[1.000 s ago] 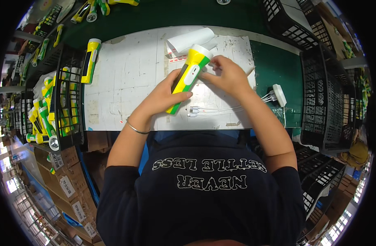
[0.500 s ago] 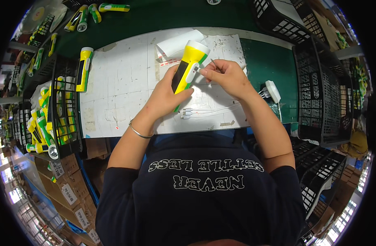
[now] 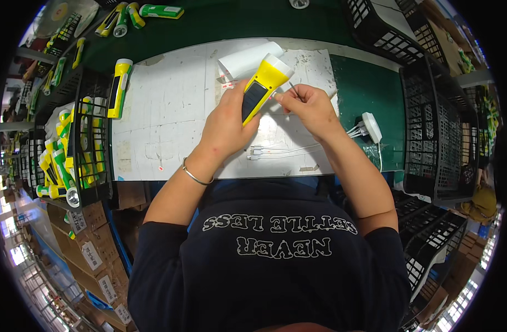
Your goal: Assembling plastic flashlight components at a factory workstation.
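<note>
A yellow flashlight (image 3: 275,73) with a white head and a dark panel is gripped in my left hand (image 3: 229,117), tilted with its head up and to the right. My right hand (image 3: 314,112) is pinched closed at the flashlight's right side, its fingertips by the body. From between those fingers juts a thin dark rod (image 3: 293,88), whose kind I cannot make out. Below the hands, several white charging cables (image 3: 286,151) lie on the white work surface (image 3: 176,127). They run toward a white plug block (image 3: 371,127). Behind the flashlight rests a curled white sheet (image 3: 251,60).
Another yellow flashlight (image 3: 119,88) lies at the work surface's left edge. A black basket (image 3: 93,188) on the left holds many green and yellow flashlights. More flashlights (image 3: 162,11) lie at the back left. Black crates (image 3: 436,133) stand on the right.
The flashlight has turned in my left hand, so its dark panel now faces up instead of the switch side. My right fingertips have stayed beside it.
</note>
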`<state>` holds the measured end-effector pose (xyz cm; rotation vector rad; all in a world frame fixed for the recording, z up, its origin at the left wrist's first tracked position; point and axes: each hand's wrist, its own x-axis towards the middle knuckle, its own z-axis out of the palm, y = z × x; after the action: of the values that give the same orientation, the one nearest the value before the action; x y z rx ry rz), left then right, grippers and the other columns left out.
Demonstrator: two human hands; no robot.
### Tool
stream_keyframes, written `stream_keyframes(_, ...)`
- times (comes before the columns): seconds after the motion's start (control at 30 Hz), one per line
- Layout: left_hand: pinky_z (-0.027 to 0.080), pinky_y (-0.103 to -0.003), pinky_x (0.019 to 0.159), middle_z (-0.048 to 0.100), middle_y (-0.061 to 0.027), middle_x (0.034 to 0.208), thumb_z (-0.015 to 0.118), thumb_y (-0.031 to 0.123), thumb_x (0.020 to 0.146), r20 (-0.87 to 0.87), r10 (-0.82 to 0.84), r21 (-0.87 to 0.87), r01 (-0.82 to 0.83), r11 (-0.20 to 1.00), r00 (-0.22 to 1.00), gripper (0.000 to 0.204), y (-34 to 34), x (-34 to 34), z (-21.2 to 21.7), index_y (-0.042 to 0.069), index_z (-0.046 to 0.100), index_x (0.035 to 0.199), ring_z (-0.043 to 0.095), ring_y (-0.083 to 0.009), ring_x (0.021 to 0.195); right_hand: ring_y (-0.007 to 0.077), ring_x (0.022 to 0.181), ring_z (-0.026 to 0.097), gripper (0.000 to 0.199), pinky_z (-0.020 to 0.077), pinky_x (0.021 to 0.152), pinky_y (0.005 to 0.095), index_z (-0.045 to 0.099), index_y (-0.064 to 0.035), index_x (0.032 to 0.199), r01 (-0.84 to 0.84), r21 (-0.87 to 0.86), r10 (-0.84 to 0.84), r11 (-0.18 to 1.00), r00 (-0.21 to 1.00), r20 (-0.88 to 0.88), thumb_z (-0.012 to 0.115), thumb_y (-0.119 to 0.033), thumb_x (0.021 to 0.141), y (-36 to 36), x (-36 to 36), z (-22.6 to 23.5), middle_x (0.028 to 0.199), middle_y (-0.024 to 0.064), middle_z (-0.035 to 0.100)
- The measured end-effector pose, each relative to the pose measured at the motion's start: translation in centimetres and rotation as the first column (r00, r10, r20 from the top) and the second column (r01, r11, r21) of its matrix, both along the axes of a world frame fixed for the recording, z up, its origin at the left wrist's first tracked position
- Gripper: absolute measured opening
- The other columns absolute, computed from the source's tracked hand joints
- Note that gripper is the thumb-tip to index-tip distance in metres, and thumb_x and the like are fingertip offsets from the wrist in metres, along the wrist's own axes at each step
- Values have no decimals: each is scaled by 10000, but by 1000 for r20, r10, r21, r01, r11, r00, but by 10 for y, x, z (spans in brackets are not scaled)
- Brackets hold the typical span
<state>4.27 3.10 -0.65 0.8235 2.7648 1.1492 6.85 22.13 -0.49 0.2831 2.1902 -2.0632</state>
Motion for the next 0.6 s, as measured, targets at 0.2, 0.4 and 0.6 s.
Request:
stream_keyframes(0.2,407,-405,886,483,-210,1140,667,141,733,-513,354,470,-89,878,782,664,-73,-36,20,-9,330,1285,499,-375,1035,39,577,446,177,368,530,194,587,-21,744,-89,179,97,980,995,-36,671,-167,799,11,23,2,622,-48,516)
stream_keyframes(0.4,455,-465,768,588,-251,959,692,258,700,-535,654,-87,-805,587,535,498,-287,-97,86,-19,511,1071,557,-425,905,47,735,484,206,388,670,186,607,3,921,-114,79,116,990,993,-24,632,-184,839,21,8,4,793,-16,555)
stream_keyframes(0.6,443,-481,833,573,-334,975,655,366,728,-455,682,-537,-787,303,573,585,-423,-90,81,-98,516,1056,544,-469,938,121,798,561,368,440,720,259,607,-13,996,40,395,84,918,953,-292,672,-292,764,55,-86,0,859,57,615)
